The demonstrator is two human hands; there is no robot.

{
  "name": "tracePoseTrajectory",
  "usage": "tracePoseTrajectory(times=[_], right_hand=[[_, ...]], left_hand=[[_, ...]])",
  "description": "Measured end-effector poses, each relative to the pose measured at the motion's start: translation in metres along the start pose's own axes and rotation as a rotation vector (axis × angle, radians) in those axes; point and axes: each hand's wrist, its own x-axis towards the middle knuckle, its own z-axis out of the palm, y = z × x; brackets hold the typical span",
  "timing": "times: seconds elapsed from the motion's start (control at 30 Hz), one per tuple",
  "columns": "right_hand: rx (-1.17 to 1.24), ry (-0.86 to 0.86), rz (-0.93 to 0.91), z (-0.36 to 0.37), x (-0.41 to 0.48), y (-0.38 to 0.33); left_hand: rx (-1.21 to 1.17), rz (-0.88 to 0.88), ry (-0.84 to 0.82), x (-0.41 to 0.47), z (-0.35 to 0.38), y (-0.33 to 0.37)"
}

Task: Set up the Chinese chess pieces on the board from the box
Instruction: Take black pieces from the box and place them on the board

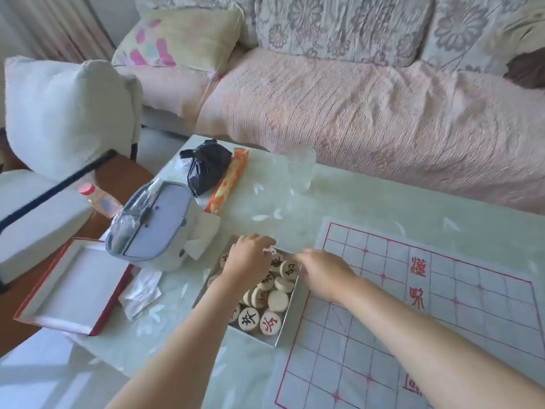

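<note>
Head view: both hands were in the box [290, 323], at the board's [442, 320] 9 o'clock edge. Left hand [247, 261] had fingers curled into the pieces [265, 296]; right hand [321, 270] likewise; grip unclear for both. Board bare. Picking step; next needs one piece lifted toward 3 o'clock.

My table [368, 196] was pale green and glossy. On it lay the paper chess board [442, 305] at right, the open box [290, 317] of pieces touching its left edge, then a grey pouch [156, 222], crumpled tissues [141, 290], a black bag [206, 166] and an orange packet [228, 180].
</note>
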Motion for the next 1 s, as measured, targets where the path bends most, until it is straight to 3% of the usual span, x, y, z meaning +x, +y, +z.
tracePoseTrajectory(times=[0.2,0.33,0.63,0.8,1.0], right_hand=[[-0.242,0.225,-0.129,0.051,0.032,0.018],[-0.253,0.364,-0.097,0.071,0.042,0.021],[0.141,0.600,-0.003,0.072,-0.014,0.009],[0.263,0.639,0.058,0.078,-0.092,0.012],[0.287,0.627,0.194,0.084,-0.199,0.042]], left_hand=[[0.159,0.123,0.129,0.008,0.048,-0.029],[0.281,0.207,0.214,0.004,0.067,-0.042],[0.128,0.231,0.377,-0.021,0.061,-0.024],[-0.197,0.274,0.287,-0.065,0.057,0.014],[-0.254,0.423,0.131,-0.121,0.093,0.091]])
